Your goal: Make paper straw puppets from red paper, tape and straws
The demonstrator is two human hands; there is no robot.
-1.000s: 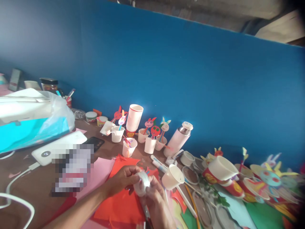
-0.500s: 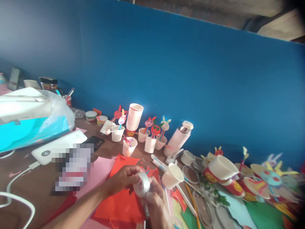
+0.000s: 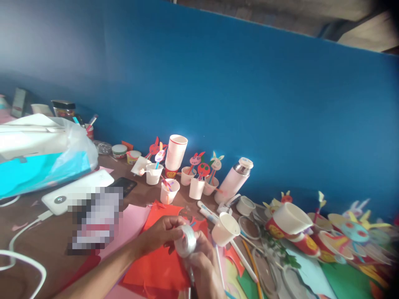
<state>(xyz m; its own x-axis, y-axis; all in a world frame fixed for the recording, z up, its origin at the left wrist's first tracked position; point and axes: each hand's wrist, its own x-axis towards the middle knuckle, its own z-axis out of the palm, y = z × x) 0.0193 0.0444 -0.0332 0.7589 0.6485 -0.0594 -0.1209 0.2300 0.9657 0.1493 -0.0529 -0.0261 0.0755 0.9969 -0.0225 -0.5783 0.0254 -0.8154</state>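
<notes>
Tape [image 3: 186, 241] sits pinched between the left hand [image 3: 163, 233] and right hand [image 3: 205, 261], above red paper [image 3: 162, 265] on the counter [image 3: 54, 245] — gripped from opposite sides, apparently for steadiness — while a white cup [image 3: 197, 189] props up a red cutout face [image 3: 203, 170].

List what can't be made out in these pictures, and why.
In the head view:
Loose end of clear tape roll: left hand and right hand cover parts.
Pixelated object: masked by mosaic.
Plastic bag: cut off by left edge.
Blue-faced paper figure: fine details blurred.
</notes>
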